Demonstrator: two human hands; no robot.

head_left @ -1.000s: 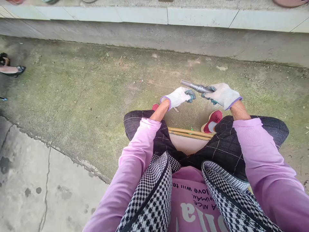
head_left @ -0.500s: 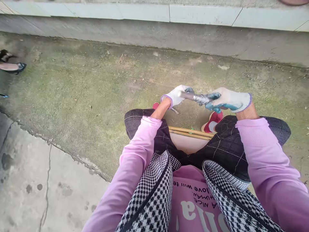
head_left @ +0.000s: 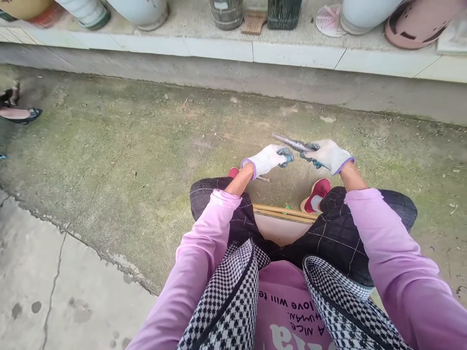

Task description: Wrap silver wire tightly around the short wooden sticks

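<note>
My right hand (head_left: 326,154), in a white work glove with blue-grey coating, is closed around one end of a stick wound with silvery wire (head_left: 296,144). The stick's bare end points up and to the left, above my other hand. My left hand (head_left: 272,159), gloved the same way, has its fingers curled together just below and left of the stick. Whatever those fingers pinch is too small to make out. Beneath my left wrist a thin brown stick (head_left: 263,179) shows, partly hidden.
A wooden-edged seat or board (head_left: 284,214) lies between my knees. Mossy concrete (head_left: 146,146) spreads around. Beyond it runs a raised tiled ledge (head_left: 219,51) bearing several pots, including a pink pot (head_left: 412,24). Another person's shoe (head_left: 31,115) is at far left.
My left hand has come off the stick, dropping a little below it. My right hand has shifted left, and the stick tilts up more. The view has risen, revealing the pots.
</note>
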